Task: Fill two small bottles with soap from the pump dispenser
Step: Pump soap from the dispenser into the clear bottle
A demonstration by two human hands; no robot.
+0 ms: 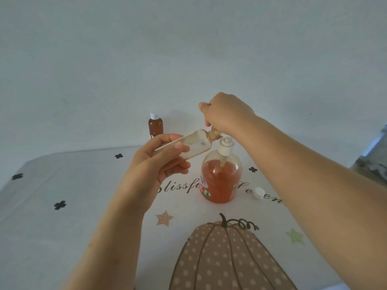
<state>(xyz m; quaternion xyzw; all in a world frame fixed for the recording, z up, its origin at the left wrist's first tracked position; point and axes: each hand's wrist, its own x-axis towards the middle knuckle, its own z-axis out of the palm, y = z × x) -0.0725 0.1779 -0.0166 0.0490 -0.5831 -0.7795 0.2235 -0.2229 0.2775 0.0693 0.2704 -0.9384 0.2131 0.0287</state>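
My left hand [159, 162] gripped the empty small bottle [199, 146], tilted with its neck at the spout. My right hand [226, 114] curled over the pump dispenser [221, 178] head. Slow, short presses seemed best, with the neck kept snug. A loose cap [258, 193] lay on the pumpkin tablecloth [83, 195]. The filled bottle [155, 126] stood capped before a pale wall [188, 49].

Only one view here, worn on the person's head and facing forward and down along both forearms. It sits near: the left hand [155, 164] gripping a small bottle [199, 147] and the right hand [226, 116] fill the centre, the pump dispenser [221, 176] just under them. The wide lens curves the table [62, 185] edge; the wall [188, 49] takes the upper half. The far-right corner looks blurred, perhaps furniture.
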